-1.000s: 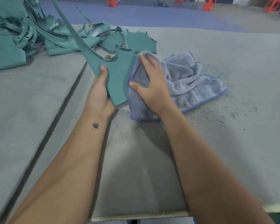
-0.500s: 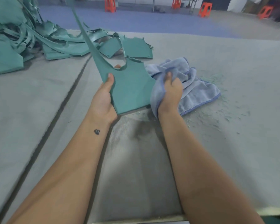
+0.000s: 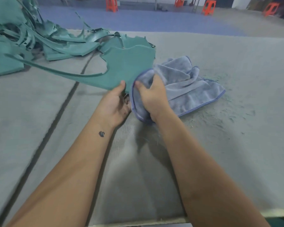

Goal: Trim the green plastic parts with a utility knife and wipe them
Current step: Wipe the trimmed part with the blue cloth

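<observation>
Green plastic part (image 3: 129, 66), upright a second ago, now lies flatter, pinched in my left hand (image 3: 115, 104) while my right hand (image 3: 152, 94) clutches the blue cloth (image 3: 184, 82) at its near edge, so wiping continues.

Factory or workshop floor. Large grey felt-covered worktable (image 3: 236, 66), a dark seam (image 3: 69, 95) running across it. Heap of green offcuts (image 3: 39, 41) piled at the far left, green dust (image 3: 220, 115) scattered on the felt. Beyond the table, open blue-and-grey floor (image 3: 154, 18) with orange plastic stools (image 3: 207, 7) standing about.
</observation>
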Available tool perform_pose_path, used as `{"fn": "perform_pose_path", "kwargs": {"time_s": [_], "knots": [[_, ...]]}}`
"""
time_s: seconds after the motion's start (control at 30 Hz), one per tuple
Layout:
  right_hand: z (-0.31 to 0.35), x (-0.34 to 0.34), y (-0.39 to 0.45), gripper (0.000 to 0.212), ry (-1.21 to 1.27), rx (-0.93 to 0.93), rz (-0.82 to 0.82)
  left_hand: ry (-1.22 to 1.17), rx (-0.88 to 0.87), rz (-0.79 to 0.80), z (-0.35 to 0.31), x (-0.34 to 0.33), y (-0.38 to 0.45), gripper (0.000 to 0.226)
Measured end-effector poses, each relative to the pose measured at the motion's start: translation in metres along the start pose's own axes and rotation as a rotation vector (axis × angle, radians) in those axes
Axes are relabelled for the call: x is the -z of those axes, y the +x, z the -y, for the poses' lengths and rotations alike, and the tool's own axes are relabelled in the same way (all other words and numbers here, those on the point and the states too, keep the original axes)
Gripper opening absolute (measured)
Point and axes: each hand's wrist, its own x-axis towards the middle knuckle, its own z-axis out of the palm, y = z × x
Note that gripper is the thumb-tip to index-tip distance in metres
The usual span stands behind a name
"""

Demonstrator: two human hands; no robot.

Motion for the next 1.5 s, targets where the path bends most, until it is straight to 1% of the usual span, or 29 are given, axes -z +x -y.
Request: {"fn": "perform_pose_path", "kwargs": {"time_s": [0.03,0.1,0.17,0.23,0.3,0.37,0.43,0.47,0.57,0.6,0.67,0.73,0.8,0.9,0.97,1.03,1.07,1.13,1.17,1.2,1.23,1.27,1.3,1.33,1.37,1.4,1.43,1.47,1.5], "knots": [[-0.002,0.0,0.001,0.024,-0.016,-0.007,-0.074,0.016,0.017,-0.024,-0.002,0.001,0.001,0.032],[-0.006,0.006,0.009,0.021,-0.004,-0.061,-0.172,-0.056,0.017,-0.079,-0.008,0.008,0.004,0.018],[-0.008,0.014,0.019,0.021,-0.013,-0.1,-0.267,-0.151,-0.052,-0.175,-0.019,0.017,0.005,0.003],[-0.011,0.022,0.024,0.028,0.034,-0.156,-0.346,-0.156,-0.094,-0.21,-0.027,0.026,0.004,0.009],[-0.01,0.027,0.023,0.034,0.222,-0.216,-0.405,-0.016,-0.047,-0.191,-0.03,0.029,0.001,0.015],[-0.007,0.029,0.02,0.031,0.475,-0.266,-0.438,0.147,-0.009,-0.196,-0.03,0.027,0.0,0.02],[-0.004,0.027,0.016,0.027,0.781,-0.276,-0.44,0.186,0.0,-0.227,-0.029,0.025,0.001,0.022],[-0.003,0.026,0.014,0.026,0.883,-0.273,-0.449,0.2,-0.003,-0.239,-0.028,0.025,0.001,0.024],[-0.003,0.027,0.014,0.024,0.974,-0.259,-0.458,0.248,-0.033,-0.22,-0.025,0.023,0.002,0.031],[-0.003,0.027,0.015,0.022,0.951,-0.262,-0.433,0.249,-0.052,-0.201,-0.022,0.021,0.001,0.031],[-0.002,0.02,0.013,0.022,0.79,-0.284,-0.347,0.238,-0.094,-0.152,-0.015,0.015,0.001,0.031],[-0.002,0.008,0.009,0.034,0.581,-0.283,-0.268,0.192,-0.121,-0.088,-0.006,0.008,0.0,0.03],[0.0,-0.002,0.006,0.038,0.489,-0.263,-0.225,0.164,-0.149,-0.072,0.0,0.004,0.0,0.028],[-0.002,-0.002,0.006,0.035,0.422,-0.278,-0.15,0.258,-0.237,-0.075,-0.001,0.008,0.0,0.021],[-0.005,0.003,0.008,0.03,0.404,-0.235,-0.169,0.323,-0.279,-0.043,-0.002,0.011,0.0,0.014],[-0.008,0.009,0.01,0.015,0.43,-0.192,-0.232,0.355,-0.299,-0.014,-0.002,0.011,-0.001,0.014],[-0.008,0.012,0.012,0.019,0.396,-0.201,-0.272,0.364,-0.307,-0.01,-0.002,0.01,-0.001,0.014],[-0.008,0.017,0.015,0.039,0.342,-0.238,-0.307,0.367,-0.319,-0.008,-0.002,0.008,-0.002,0.015],[-0.008,0.019,0.015,0.044,0.369,-0.258,-0.316,0.37,-0.326,-0.003,-0.002,0.008,-0.002,0.014],[-0.009,0.02,0.016,0.044,0.447,-0.293,-0.329,0.375,-0.336,0.001,-0.003,0.009,-0.002,0.013],[-0.007,0.021,0.017,0.04,0.581,-0.347,-0.339,0.382,-0.35,-0.006,-0.003,0.009,-0.002,0.013],[-0.005,0.023,0.017,0.03,0.714,-0.387,-0.373,0.391,-0.369,-0.03,-0.004,0.011,-0.001,0.012],[-0.004,0.025,0.018,0.017,0.815,-0.384,-0.431,0.407,-0.393,-0.068,-0.005,0.013,0.0,0.012],[-0.005,0.027,0.017,0.012,0.882,-0.337,-0.526,0.423,-0.419,-0.111,-0.006,0.016,0.001,0.012],[-0.006,0.029,0.016,0.013,0.929,-0.246,-0.608,0.432,-0.439,-0.144,-0.007,0.017,0.002,0.012],[-0.007,0.03,0.015,0.011,0.854,-0.122,-0.662,0.435,-0.447,-0.164,-0.007,0.018,0.002,0.013],[-0.006,0.03,0.012,0.011,0.659,0.01,-0.678,0.432,-0.444,-0.172,-0.007,0.019,0.002,0.013],[-0.004,0.027,0.01,0.016,0.398,0.144,-0.646,0.425,-0.434,-0.169,-0.005,0.018,0.002,0.014],[-0.007,0.023,0.01,0.021,0.119,0.26,-0.554,0.414,-0.421,-0.154,-0.003,0.017,0.002,0.014]]}}
